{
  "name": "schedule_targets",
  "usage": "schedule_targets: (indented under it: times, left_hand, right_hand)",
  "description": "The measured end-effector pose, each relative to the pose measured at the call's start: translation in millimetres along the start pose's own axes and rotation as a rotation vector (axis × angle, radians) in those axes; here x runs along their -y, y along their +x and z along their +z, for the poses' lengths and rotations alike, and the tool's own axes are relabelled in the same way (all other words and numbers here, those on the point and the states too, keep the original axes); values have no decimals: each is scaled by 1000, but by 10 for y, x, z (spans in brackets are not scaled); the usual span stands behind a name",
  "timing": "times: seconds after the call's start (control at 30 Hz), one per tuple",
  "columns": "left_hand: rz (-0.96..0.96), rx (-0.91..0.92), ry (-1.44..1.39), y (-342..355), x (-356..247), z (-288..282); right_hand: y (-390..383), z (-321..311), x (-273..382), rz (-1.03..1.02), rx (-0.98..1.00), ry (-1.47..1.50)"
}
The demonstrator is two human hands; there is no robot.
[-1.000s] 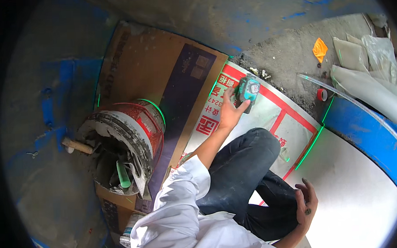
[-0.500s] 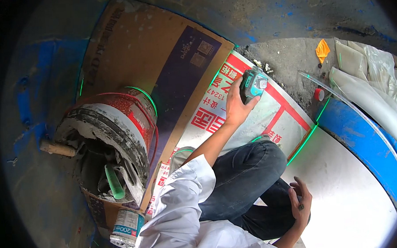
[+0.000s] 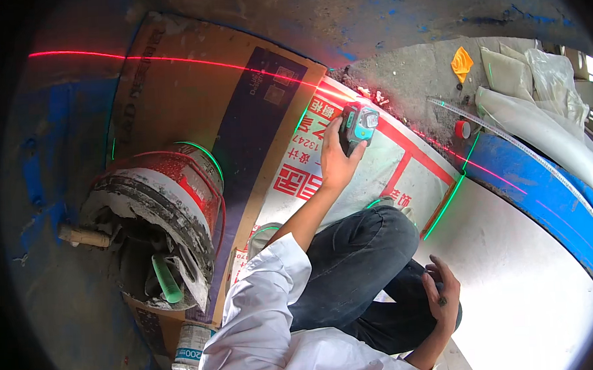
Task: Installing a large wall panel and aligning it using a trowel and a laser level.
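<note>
My left hand [image 3: 338, 160] is closed round a teal and black laser level [image 3: 361, 126], which stands on a white sheet with red print [image 3: 381, 158]. A red laser line [image 3: 192, 59] runs across the cardboard and past the level to the blue surface at right. My right hand [image 3: 441, 291] rests by my bent leg [image 3: 359, 261], its fingers loosely bent and apart. A small dark spot shows on that hand; whether it is a smudge or an object I cannot tell.
A red and white bucket [image 3: 184, 180] caked with grey mortar lies tilted at left, with a green handle [image 3: 166, 280] inside. Brown cardboard [image 3: 199, 83] lines the far left. A tape measure strip [image 3: 506, 139], red tape roll [image 3: 463, 129], orange cloth [image 3: 462, 64] and tin [image 3: 193, 345] lie around.
A red laser line has come on across the cardboard, sheet and blue surface. The view has shifted slightly; my left hand still grips the level, and my right hand stays by my leg.
</note>
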State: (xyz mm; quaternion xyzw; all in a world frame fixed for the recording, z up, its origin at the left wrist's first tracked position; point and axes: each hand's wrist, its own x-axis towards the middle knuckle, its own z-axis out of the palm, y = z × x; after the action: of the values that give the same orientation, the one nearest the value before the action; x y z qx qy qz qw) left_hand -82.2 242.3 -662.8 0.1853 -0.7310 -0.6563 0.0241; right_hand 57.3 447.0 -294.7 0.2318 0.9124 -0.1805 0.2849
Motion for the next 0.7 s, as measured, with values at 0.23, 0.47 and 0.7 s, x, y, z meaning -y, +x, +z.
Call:
schedule_targets:
  times: [0.23, 0.47, 0.7]
  left_hand:
    - [-10, -15, -54, 22, -17, 17]
    - [-11, 106, 179, 33, 57, 40]
    - [9, 186, 232, 58, -11, 235]
  right_hand:
    - [-52, -28, 114, -72, -8, 11]
    - [-88, -240, 444, -408, 64, 59]
    - [-202, -329, 401, -537, 87, 22]
